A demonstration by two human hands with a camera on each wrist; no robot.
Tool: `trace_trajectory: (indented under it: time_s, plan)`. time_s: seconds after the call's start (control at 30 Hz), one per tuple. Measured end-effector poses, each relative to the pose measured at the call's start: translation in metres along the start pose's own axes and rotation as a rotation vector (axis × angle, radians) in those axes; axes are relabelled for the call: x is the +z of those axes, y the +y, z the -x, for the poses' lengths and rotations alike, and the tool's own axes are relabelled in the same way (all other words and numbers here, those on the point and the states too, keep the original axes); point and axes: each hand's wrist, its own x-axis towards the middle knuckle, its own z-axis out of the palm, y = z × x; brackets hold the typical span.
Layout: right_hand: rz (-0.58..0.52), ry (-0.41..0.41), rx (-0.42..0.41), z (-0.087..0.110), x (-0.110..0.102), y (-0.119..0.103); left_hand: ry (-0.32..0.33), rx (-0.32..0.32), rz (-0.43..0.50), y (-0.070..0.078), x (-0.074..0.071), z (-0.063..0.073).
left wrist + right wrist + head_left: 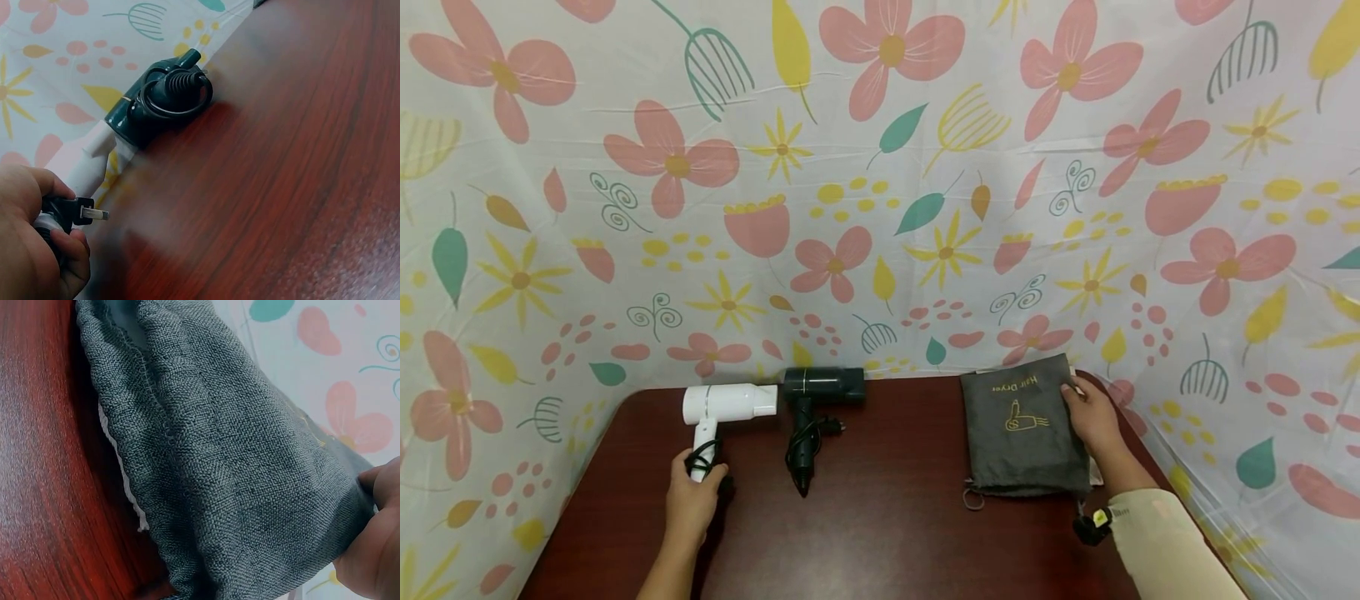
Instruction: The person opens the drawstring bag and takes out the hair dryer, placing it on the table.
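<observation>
My left hand (694, 496) grips the handle of a white hair dryer (730, 403) near the table's back left, its nozzle pointing right. Its black cord is bundled around the handle, and the plug (86, 212) sticks out by the fingers in the left wrist view. On the right, my right hand (1097, 417) pinches the side edge of a grey drawstring bag (1026, 454) printed with gold "Hair Dryer" lettering and a dryer drawing. The bag's gathered mouth (187, 425) faces the near side, slightly parted. A pale edge shows from under the bag.
A dark green hair dryer (823, 385) with its cord wound round the handle lies right of the white one, nozzle close by. The reddish-brown table (895, 517) ends at a flower-printed cloth (880, 208) behind and at both sides. A cord loop (973, 498) hangs off the bag's lower left corner.
</observation>
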Motion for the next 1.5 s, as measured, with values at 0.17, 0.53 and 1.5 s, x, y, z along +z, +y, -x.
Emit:
trace_trajectory:
  time_s: [0.17,0.53,1.5]
  plan:
    - [0.003,0.000,0.022,-0.005,-0.001,0.005,-0.003,0.007,-0.001,-0.004,0.001,-0.002]
    - [0.042,-0.003,0.002,-0.011,-0.003,0.015,-0.007,0.007,-0.031,-0.003,0.003,-0.005]
    - [0.080,-0.065,-0.014,-0.013,-0.012,0.021,-0.020,0.059,-0.164,0.000,0.005,-0.016]
